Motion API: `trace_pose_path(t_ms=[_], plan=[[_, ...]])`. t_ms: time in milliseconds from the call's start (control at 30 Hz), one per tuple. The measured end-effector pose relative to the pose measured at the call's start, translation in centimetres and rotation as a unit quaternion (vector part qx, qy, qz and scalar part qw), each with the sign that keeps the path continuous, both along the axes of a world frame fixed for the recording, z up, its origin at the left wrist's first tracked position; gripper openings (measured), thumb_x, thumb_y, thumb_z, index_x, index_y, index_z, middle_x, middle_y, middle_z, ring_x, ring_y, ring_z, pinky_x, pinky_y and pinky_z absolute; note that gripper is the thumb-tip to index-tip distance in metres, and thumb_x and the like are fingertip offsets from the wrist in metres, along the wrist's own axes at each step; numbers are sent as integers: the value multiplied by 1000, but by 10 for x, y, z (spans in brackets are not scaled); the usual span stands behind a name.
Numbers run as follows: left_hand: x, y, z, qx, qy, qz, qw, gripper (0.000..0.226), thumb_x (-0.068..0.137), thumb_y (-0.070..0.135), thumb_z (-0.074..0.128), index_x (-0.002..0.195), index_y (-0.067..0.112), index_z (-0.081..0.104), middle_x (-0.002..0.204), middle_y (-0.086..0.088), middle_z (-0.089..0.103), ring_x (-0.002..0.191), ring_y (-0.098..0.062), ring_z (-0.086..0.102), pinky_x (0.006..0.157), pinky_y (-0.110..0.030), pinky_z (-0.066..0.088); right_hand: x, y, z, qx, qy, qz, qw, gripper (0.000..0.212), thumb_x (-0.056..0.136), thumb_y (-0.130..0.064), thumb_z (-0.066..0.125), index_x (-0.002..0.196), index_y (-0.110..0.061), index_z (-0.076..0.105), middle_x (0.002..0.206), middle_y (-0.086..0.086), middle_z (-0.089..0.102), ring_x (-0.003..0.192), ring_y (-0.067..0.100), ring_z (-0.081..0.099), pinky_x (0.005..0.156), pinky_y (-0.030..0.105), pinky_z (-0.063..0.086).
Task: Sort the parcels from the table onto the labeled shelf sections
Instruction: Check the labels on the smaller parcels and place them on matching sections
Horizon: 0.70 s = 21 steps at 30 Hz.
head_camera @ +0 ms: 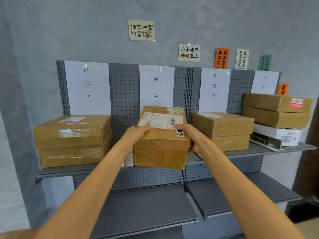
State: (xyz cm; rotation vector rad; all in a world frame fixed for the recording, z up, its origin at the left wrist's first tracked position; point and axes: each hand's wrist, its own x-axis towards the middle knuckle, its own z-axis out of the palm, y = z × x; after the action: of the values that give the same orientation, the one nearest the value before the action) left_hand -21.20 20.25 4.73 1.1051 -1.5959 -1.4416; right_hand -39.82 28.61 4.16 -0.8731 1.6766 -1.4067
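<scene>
**Parcel Presented to the 异常 Section — Two-Hand Carry**

The parcel is a taped brown carton, held in front of the upper shelf at the centre of view. It hangs over the front edge of the gap below the 异常 label; whether its base touches the shelf cannot be told.

Grip: the left hand clasps the carton's 9 o'clock side, thumb laid over the top edge onto the shipping label. The right hand clasps the 3 o'clock side, thumb likewise on top beside a small handwritten sticker. Fingers of both are curled round the sides. Opposed side pressure keeps the carton level and the printed face up — readable for matching to the section sign.

Shelf sections and contents:
- 已完成 label, at 9 o'clock: left stack of two flat cartons.
- 异常, at 12 o'clock: no parcel visible apart from the one in hand.
- 处理中 label, at 2 o'clock: middle stack of two cartons.
- Far section at 3 o'clock, sign partly hidden: right stack of two brown cartons on a white box.

The lower shelves carry no parcels in view.
</scene>
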Motion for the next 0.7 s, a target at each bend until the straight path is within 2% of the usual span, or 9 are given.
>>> trace_pose_path(t_ms=[100, 200, 267, 400, 500, 700], plan=[[1, -9, 3, -8, -29, -13, 999, 58, 90, 48, 61, 136, 16, 45, 94, 0, 60, 78, -15, 57, 56, -31, 44, -5, -8, 3, 7, 12, 5, 1000, 35, 83, -43, 68, 112, -25, 62, 108, 8, 70, 102, 32, 63, 89, 69, 45], [0, -21, 4, -8, -36, -25, 999, 50, 87, 47, 64, 128, 18, 55, 105, -5, 68, 93, -22, 64, 78, -40, 53, -12, -19, 5, 23, 14, 10, 1000, 45, 80, -45, 70, 119, -26, 60, 113, 9, 67, 105, 34, 61, 86, 71, 45], [-3, -29, 4, -2, -35, -33, 999, 44, 87, 45, 64, 122, 19, 58, 106, -6, 69, 98, -24, 65, 88, -43, 52, -16, -28, 5, 33, 22, 16, 999, 49, 79, -46, 69, 122, -26, 59, 115, 9, 66, 107, 34, 59, 85, 71, 45], [-16, -49, 5, 3, -42, -35, 998, 33, 91, 43, 61, 115, 20, 59, 103, -6, 69, 95, -23, 64, 81, -39, 50, -30, -51, 7, 43, 29, 25, 998, 49, 80, -46, 69, 123, -26, 57, 116, 10, 65, 106, 34, 59, 83, 69, 47], [-28, -67, 6, 0, -50, -27, 998, 29, 92, 41, 60, 111, 19, 58, 102, -8, 69, 95, -24, 65, 83, -42, 51, -46, -75, 5, 41, 25, 38, 998, 49, 81, -46, 69, 123, -25, 57, 116, 10, 65, 105, 35, 60, 83, 68, 48], [-45, -111, 2, 7, -80, 9, 997, 35, 89, 43, 63, 114, 20, 54, 105, -9, 66, 95, -25, 63, 73, -42, 50, -74, -137, -6, 62, 8, 85, 994, 55, 76, -49, 72, 123, -24, 56, 118, 13, 63, 106, 37, 59, 83, 70, 46]])
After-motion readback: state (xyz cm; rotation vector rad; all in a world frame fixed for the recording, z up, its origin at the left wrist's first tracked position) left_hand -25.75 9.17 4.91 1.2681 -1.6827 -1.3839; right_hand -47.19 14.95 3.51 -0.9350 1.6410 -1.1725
